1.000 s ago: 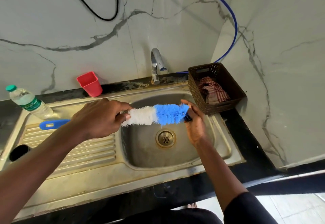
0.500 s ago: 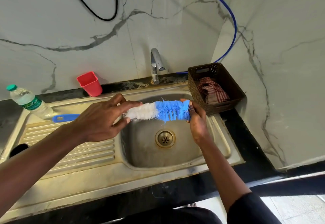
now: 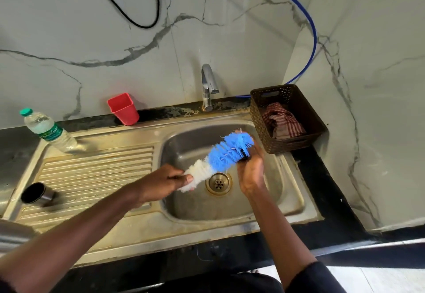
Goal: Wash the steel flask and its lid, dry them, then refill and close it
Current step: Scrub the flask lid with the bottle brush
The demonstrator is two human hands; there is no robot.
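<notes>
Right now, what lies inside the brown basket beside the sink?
Inside the brown basket lies a crumpled red-and-white checked cloth. Nothing else shows there. Whatever is under the cloth is covered, and the basket's front wall hides part of its floor.

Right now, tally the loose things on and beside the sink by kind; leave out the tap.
Bottle brush: 1
Water bottle: 1
Red cup: 1
Steel lid: 1
Brown basket: 1
Checked cloth: 1
Total: 6
The blurred grey shape at the lower left edge is left uncounted.
</notes>
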